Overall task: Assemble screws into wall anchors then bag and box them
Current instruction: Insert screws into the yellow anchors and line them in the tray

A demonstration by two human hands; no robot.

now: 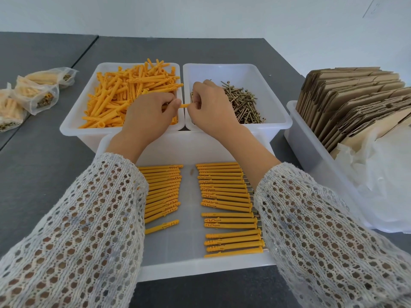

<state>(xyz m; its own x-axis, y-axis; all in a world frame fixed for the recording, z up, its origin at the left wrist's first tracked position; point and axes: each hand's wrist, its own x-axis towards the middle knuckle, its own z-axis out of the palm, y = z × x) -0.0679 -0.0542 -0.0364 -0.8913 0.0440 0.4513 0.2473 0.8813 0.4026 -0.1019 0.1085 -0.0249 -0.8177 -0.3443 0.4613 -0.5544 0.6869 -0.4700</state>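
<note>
While your left hand (146, 114) pinches 1 orange anchor (184, 105) above the divide between the 2 bins, your right hand (206, 103) curls at its open end, its screw hidden. Light, stiff, slick plastic: grip mid-shaft.

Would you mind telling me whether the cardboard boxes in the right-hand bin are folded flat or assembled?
Folded flat: the cardboard boxes stand on edge, packed like files.

A dark grey matte worktop (44, 152) is filling the scene, with a thin seam (85, 51) running diagonally across its far left part. A plain white wall (200, 14) is standing behind it. A faint grey mark (373, 6) is showing on the wall's upper right.
</note>
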